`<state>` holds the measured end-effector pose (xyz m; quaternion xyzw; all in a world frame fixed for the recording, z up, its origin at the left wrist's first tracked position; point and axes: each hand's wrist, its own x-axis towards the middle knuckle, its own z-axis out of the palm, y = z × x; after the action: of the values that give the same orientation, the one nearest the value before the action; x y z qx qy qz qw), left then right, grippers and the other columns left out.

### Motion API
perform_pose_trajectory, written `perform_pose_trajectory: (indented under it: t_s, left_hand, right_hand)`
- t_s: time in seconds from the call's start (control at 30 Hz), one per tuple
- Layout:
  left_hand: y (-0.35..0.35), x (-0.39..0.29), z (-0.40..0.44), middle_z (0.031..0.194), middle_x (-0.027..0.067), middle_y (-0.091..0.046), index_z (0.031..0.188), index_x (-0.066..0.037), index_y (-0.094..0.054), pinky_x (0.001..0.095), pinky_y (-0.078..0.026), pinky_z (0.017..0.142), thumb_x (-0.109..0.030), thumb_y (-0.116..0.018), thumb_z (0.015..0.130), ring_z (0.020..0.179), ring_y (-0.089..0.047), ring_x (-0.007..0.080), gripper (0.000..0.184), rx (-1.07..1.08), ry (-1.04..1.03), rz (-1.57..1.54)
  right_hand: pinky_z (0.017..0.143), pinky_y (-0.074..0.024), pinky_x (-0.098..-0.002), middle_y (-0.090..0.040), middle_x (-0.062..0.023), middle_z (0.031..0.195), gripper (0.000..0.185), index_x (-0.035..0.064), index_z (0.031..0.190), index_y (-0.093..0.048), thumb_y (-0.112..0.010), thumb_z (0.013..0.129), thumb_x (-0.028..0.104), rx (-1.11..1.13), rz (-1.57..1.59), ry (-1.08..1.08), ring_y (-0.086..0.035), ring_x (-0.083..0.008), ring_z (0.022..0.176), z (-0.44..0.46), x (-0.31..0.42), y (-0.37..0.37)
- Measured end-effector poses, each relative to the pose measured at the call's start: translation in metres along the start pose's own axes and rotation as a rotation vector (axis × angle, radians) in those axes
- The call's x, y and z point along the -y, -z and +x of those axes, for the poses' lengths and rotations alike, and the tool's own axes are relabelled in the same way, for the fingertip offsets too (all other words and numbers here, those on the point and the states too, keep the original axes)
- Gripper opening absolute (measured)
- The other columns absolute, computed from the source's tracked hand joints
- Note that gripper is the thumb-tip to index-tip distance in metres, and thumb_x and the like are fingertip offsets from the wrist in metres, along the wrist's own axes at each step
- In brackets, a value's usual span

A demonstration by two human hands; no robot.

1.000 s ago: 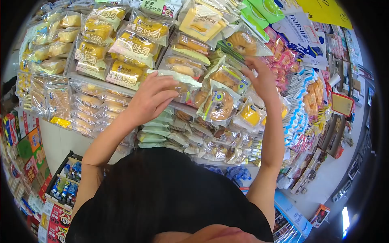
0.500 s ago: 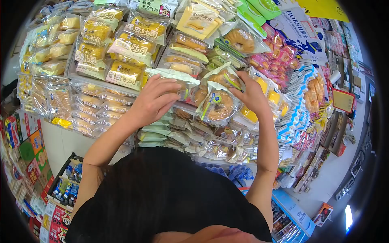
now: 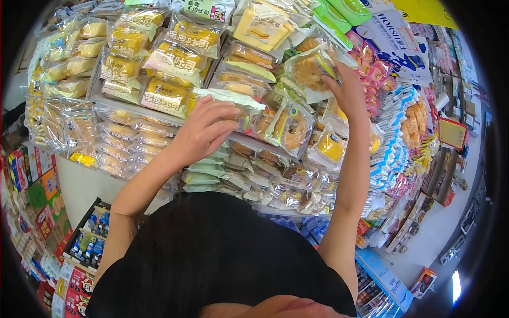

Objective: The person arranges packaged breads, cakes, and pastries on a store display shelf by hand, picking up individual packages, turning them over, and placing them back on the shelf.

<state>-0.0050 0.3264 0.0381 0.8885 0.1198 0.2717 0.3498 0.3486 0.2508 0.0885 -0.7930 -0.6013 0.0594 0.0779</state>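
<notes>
My right hand (image 3: 345, 85) grips the edge of a clear bag of round bread (image 3: 309, 73), which is tilted over the upper part of the display. Under it, a second bagged ring-shaped bread (image 3: 290, 127) leans in the row. My left hand (image 3: 208, 127) rests on a pale green and clear package (image 3: 241, 108), its fingers bent over the top; whether it grips the package cannot be made out. Yellow bagged toast packs (image 3: 165, 96) lie just left of that hand.
Green bags (image 3: 204, 172) and brown cakes lie on a lower tier. Pink packets (image 3: 374, 66) and blue-white packets (image 3: 389, 143) fill the right side. A crate of small bottles (image 3: 87, 238) stands at lower left, with a red-framed sign (image 3: 452, 133) at right.
My right hand has moved up and away with a bagged round bread lifted from the row. The bagged ring bread beneath now leans more upright. My left hand has stayed in place.
</notes>
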Motion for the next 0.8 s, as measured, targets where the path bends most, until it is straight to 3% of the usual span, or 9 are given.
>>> perform_pose_trajectory:
  t_s: [0.33,0.4,0.63,0.7,0.77,0.8]
  left_hand:
    - [-0.001,0.003,-0.002,0.117,0.0074,-0.057,0.097,-0.009,-0.061,0.0493,-0.034,0.1,-0.001,-0.068,0.074,0.113,-0.053,0.028,0.026,-0.011,0.007,-0.007]
    - [0.0,0.003,-0.002,0.117,0.0074,-0.057,0.097,-0.009,-0.061,0.0493,-0.034,0.1,-0.001,-0.068,0.074,0.113,-0.053,0.0281,0.026,-0.005,0.01,-0.003]
    - [0.001,0.004,-0.003,0.117,0.0077,-0.057,0.098,-0.01,-0.061,0.0494,-0.034,0.1,-0.002,-0.068,0.074,0.114,-0.053,0.0284,0.026,0.001,-0.001,0.004]
    - [0.001,0.004,-0.002,0.117,0.0076,-0.057,0.098,-0.01,-0.061,0.0495,-0.034,0.1,-0.001,-0.068,0.074,0.114,-0.052,0.0284,0.026,0.005,0.002,0.0]
    - [0.0,0.004,-0.003,0.117,0.0075,-0.057,0.098,-0.01,-0.061,0.0495,-0.034,0.1,-0.001,-0.068,0.074,0.114,-0.052,0.0284,0.027,0.008,0.006,-0.006]
    - [0.0,0.004,-0.003,0.117,0.0074,-0.057,0.098,-0.01,-0.061,0.0495,-0.034,0.1,-0.001,-0.068,0.073,0.114,-0.052,0.0284,0.027,0.008,0.003,-0.005]
  right_hand:
    - [0.091,-0.0418,-0.0405,-0.06,-0.0175,0.113,0.047,0.0045,0.121,-0.055,-0.068,0.081,0.024,-0.052,-0.049,0.078,-0.055,-0.0347,0.105,0.016,0.007,0.003]
    - [0.087,-0.0387,-0.0431,-0.061,-0.013,0.106,0.042,0.0073,0.115,-0.058,-0.069,0.078,0.022,-0.17,-0.066,0.143,-0.056,-0.0321,0.098,0.013,0.004,-0.003]
    - [0.09,-0.0391,-0.0425,-0.06,-0.0123,0.109,0.041,0.0072,0.113,-0.058,-0.072,0.075,0.016,-0.443,-0.086,0.24,-0.054,-0.0313,0.103,-0.027,0.033,0.001]
    - [0.09,-0.0402,-0.0432,-0.059,-0.0132,0.112,0.041,0.0064,0.112,-0.059,-0.073,0.075,0.018,-0.172,0.115,0.2,-0.053,-0.0316,0.105,-0.053,0.042,-0.009]
    - [0.093,-0.0396,-0.0444,-0.053,-0.0154,0.122,0.059,0.0072,0.122,-0.053,-0.076,0.07,0.023,0.131,0.185,0.119,-0.049,-0.0335,0.112,-0.075,0.06,-0.015]
    - [0.093,-0.0396,-0.0444,-0.053,-0.0154,0.122,0.059,0.0072,0.122,-0.053,-0.076,0.07,0.023,0.133,0.185,0.117,-0.049,-0.0335,0.112,-0.085,0.071,-0.017]
